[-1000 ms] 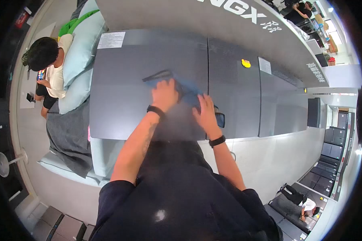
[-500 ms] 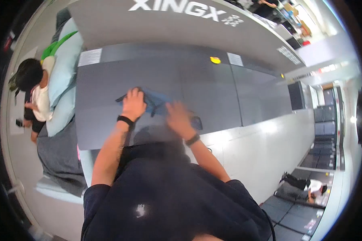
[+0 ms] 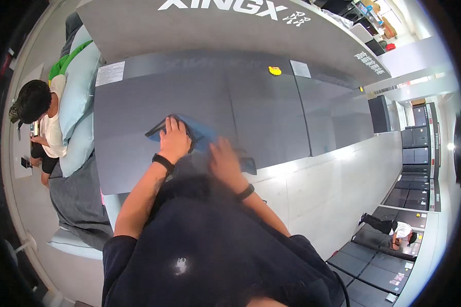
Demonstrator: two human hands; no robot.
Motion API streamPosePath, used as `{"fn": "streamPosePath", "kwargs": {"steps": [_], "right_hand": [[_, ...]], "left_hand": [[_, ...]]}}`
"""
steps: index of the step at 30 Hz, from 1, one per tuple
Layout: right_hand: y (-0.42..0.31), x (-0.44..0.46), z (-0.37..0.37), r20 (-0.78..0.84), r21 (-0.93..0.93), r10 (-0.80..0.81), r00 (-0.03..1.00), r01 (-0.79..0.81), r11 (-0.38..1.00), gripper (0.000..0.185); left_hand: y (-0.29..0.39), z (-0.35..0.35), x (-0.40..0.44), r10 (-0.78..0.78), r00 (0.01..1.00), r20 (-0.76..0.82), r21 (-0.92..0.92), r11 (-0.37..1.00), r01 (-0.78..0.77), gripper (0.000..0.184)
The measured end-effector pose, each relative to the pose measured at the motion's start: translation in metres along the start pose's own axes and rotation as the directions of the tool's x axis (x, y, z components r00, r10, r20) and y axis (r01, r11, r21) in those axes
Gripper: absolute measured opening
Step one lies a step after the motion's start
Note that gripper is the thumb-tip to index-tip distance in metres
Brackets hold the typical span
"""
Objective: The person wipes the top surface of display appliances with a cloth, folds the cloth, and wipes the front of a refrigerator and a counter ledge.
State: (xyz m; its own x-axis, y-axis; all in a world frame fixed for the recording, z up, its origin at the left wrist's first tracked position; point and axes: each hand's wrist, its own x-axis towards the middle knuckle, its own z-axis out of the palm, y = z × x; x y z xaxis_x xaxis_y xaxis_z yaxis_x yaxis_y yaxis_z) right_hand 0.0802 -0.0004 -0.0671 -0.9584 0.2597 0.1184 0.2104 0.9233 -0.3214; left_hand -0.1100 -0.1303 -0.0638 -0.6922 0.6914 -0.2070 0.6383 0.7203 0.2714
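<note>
A blue piece of soft material with black edging [image 3: 202, 132] lies on the dark grey top of a long cabinet [image 3: 125, 110]; its exact kind is unclear. My left hand [image 3: 175, 139] rests on its left part, fingers laid flat and slightly spread, with a black band round the wrist. At its right end is my right hand [image 3: 225, 161], blurred, fingers stretched forward; whether they touch the material I cannot tell. Just right of that hand, a small dark flat object [image 3: 248, 165] lies at the cabinet's front edge.
A grey panel with white lettering [image 3: 225, 30] stands behind the cabinet top. A yellow tag [image 3: 274, 70] and paper sheets [image 3: 110, 73] lie along the back. Pale blue pillows [image 3: 82, 87] and a seated person [image 3: 51, 128] are at left; another person [image 3: 394, 230] bends over at far right.
The view has shifted slightly. My left hand stays on the blue material, whose folds have changed shape a little. My right hand remains near its right end, slightly lower.
</note>
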Motion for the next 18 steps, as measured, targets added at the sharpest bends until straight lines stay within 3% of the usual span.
{"fn": "streamPosePath", "kwargs": {"steps": [5,13,18], "right_hand": [[0.002,0.029,0.005,0.081,-0.046,0.057,0.995,-0.054,0.998,0.063],[0.010,0.093,-0.003,0.209,0.032,0.139,0.968,-0.149,0.988,0.073],[0.018,0.134,0.010,0.277,0.084,0.218,0.936,-0.250,0.965,0.075]], "left_hand": [[0.000,-0.011,0.021,0.010,1.000,0.008,-0.037,0.999,-0.009,0.063],[-0.020,-0.031,0.085,0.029,0.999,0.018,-0.022,0.999,-0.029,0.058],[-0.037,-0.053,0.137,0.054,0.989,0.139,-0.016,0.999,-0.052,0.062]]}}
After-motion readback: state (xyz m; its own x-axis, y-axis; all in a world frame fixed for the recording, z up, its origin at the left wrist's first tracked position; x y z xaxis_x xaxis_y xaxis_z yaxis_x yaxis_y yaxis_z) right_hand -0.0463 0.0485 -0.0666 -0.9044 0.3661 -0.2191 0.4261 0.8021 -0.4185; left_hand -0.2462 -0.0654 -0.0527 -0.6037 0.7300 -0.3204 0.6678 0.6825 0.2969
